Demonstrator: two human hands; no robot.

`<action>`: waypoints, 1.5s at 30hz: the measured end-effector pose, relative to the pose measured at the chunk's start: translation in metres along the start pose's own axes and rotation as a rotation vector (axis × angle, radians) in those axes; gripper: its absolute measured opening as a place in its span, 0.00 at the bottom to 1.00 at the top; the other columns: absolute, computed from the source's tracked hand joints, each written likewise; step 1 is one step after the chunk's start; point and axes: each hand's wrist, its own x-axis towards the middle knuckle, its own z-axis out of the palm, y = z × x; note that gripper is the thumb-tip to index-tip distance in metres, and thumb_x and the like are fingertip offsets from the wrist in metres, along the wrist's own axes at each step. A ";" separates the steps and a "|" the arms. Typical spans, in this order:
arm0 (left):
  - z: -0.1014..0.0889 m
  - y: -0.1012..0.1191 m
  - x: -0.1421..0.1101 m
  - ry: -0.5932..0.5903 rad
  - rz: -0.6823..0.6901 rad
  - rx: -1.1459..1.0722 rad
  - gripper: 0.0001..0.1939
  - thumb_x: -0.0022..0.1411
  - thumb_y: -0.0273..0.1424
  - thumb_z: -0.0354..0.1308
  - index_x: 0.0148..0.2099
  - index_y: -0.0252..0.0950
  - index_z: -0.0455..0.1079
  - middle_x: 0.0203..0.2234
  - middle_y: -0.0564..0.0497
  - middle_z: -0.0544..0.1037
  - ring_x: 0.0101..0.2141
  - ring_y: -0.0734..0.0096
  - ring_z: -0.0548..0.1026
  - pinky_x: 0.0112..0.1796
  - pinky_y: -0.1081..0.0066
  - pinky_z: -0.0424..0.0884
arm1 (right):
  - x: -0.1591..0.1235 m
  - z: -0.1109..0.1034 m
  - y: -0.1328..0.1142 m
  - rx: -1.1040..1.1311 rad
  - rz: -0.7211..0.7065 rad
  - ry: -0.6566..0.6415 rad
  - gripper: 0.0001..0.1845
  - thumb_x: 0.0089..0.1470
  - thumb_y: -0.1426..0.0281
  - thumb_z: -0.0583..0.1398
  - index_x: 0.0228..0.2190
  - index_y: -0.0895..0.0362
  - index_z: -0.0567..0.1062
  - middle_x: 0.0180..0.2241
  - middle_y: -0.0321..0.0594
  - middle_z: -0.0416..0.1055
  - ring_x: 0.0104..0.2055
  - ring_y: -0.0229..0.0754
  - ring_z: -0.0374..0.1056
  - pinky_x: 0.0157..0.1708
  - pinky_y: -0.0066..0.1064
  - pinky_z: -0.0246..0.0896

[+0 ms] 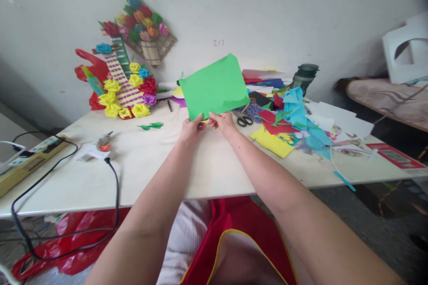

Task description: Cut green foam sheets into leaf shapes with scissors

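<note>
Two hands grasp one green sheet [216,87] at the centre of the frame: the left hand [193,128] pinches its lower left edge, and the right hand [223,123] pinches the same edge a little to the right. The sheet is held tilted above the white surface [220,164].

On the wall [267,18], upper centre, handwritten digits [218,43] read "217". A red card [396,156] at the right edge of the surface bears a printed square; its writing is too small to read.

Just right of the right hand lies one pair of black-handled scissors [245,121]. Beyond it are one yellow sheet [272,141], red paper [276,122], crumpled blue paper [302,116] and one dark green bottle [305,78].

At left stands a paper flower arrangement [125,84], with seven yellow flowers countable low on it, two blue and one purple. Small green cut pieces [150,126] lie in front, too overlapped to count surely. One white tool [95,149] with an orange part and one power strip [33,160] sit at the left.
</note>
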 end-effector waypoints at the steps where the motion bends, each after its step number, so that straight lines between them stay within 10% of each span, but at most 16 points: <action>1: -0.001 0.000 0.000 0.006 0.010 0.010 0.14 0.45 0.34 0.67 0.31 0.31 0.68 0.23 0.50 0.76 0.18 0.80 0.68 0.22 0.76 0.65 | 0.000 0.000 0.000 0.006 -0.001 -0.005 0.16 0.45 0.65 0.64 0.12 0.60 0.72 0.13 0.38 0.69 0.12 0.29 0.58 0.14 0.22 0.51; 15: 0.004 0.000 -0.004 -0.014 0.126 0.293 0.23 0.39 0.47 0.66 0.28 0.31 0.69 0.22 0.49 0.74 0.19 0.78 0.67 0.23 0.74 0.65 | 0.000 0.002 0.000 -0.086 0.030 0.027 0.19 0.42 0.67 0.66 0.09 0.61 0.69 0.08 0.34 0.63 0.11 0.29 0.54 0.14 0.23 0.50; 45: 0.000 0.002 -0.002 -0.026 0.096 0.118 0.20 0.38 0.40 0.69 0.31 0.30 0.71 0.27 0.45 0.78 0.20 0.78 0.69 0.24 0.74 0.66 | 0.003 -0.003 0.003 0.049 -0.026 0.033 0.23 0.44 0.56 0.63 0.12 0.60 0.69 0.12 0.36 0.66 0.12 0.28 0.55 0.15 0.24 0.51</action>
